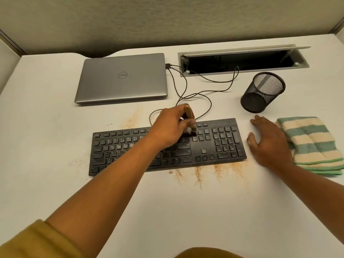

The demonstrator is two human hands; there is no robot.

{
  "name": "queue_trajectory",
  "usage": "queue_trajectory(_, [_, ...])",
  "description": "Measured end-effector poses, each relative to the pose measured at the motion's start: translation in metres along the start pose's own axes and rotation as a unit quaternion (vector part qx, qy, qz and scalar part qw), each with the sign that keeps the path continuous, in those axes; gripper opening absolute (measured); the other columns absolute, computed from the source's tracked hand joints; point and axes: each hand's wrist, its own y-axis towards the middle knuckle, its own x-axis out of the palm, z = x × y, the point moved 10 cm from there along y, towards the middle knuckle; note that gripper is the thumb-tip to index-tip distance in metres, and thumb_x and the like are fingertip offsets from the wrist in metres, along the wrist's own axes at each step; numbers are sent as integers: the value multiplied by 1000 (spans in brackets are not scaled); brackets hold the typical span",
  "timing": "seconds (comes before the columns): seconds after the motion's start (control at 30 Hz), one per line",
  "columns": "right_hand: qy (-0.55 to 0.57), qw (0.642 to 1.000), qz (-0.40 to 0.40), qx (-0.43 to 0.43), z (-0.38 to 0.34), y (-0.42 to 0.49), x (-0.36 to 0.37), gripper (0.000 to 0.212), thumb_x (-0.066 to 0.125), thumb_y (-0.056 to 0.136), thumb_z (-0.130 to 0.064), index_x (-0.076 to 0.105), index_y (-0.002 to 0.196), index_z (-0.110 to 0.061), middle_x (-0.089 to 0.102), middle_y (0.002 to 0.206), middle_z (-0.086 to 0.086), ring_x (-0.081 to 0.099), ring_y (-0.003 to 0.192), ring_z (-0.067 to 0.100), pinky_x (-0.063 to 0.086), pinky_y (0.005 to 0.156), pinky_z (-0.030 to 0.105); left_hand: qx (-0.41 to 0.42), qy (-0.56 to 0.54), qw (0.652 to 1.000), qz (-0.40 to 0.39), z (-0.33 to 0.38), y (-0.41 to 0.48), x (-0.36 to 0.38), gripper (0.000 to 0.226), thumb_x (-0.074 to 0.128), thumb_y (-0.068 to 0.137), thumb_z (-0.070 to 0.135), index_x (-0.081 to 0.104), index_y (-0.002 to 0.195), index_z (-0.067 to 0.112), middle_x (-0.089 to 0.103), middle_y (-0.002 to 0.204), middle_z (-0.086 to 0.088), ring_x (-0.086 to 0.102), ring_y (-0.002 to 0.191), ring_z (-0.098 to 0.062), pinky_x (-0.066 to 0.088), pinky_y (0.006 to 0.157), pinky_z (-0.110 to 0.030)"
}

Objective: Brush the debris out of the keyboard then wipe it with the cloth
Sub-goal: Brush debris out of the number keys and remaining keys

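A black keyboard (219,144) lies across the middle of the white desk. My left hand (169,127) grips a small wooden-handled brush (190,116), its bristle end down on the keys near the upper middle of the keyboard. My left forearm hides part of the key rows. My right hand (270,144) rests flat on the desk just right of the keyboard, fingers spread, its outer edge touching a folded green-and-cream striped cloth (312,144). Orange-brown debris (208,172) lies scattered on the desk along the keyboard's front edge, and more of it (132,119) behind the keyboard.
A shut grey laptop (122,77) sits at the back left, its cable (202,97) looping to the keyboard. An open cable tray (242,61) is set into the desk at the back right. A black mesh pen cup (262,92) stands behind the cloth.
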Motion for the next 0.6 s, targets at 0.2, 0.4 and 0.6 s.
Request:
queue_trajectory(0.2, [-5,1000,-4,2,-1,0,0,54,48,88,-33,54,137,-9,52,146,10,44,138,26,31,117,44,6,-22,998,55,-5,-14,-13,5,65,95,23,65,97,20,73,90,12,69,84,-7,58,84,-37])
queue_trajectory(0.4, [-2,1000,-8,4,-1,0,0,56,47,88,-34,53,138,-9,51,147,11,43,138,26,29,118,44,-5,30,996,-84,9,-13,23,3,63,95,26,63,96,23,71,88,10,67,85,-7,56,87,-35])
queue_trajectory(0.6, [-6,1000,-16,8,0,-1,1,56,47,89,-35,52,139,-11,50,148,9,42,139,25,28,118,43,-23,-3,998,53,2,-2,-17,5,62,97,21,60,95,25,70,91,9,69,85,-10,57,85,-33])
